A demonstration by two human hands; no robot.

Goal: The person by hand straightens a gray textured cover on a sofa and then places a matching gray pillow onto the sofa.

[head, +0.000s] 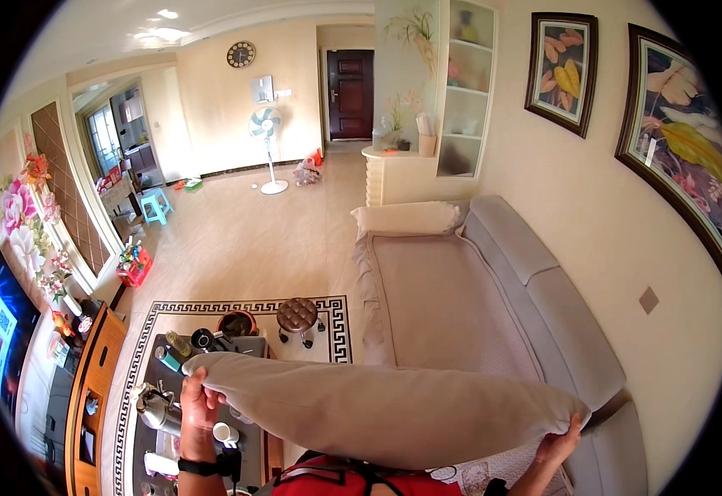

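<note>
A large grey-beige cushion (385, 409) is stretched level in front of my body, above the coffee table's right end and the sofa. My left hand (201, 397) grips its left corner, fingers curled over the fabric. At the opposite corner, my right hand (560, 441) pinches the cloth. Beyond the cushion lies the grey sofa (454, 297), its seat covered by a padded throw. A light bolster (407, 218) rests at the sofa's far end. The cushion hides part of the near seat.
Left of the sofa, a dark coffee table (249, 347) holds a steel thermos jug (157, 409), a white mug (225, 434) and bottles. A brown wheeled stool (299, 316) stands behind it. Farther off are a standing fan (268, 152) and a blue plastic stool (156, 206).
</note>
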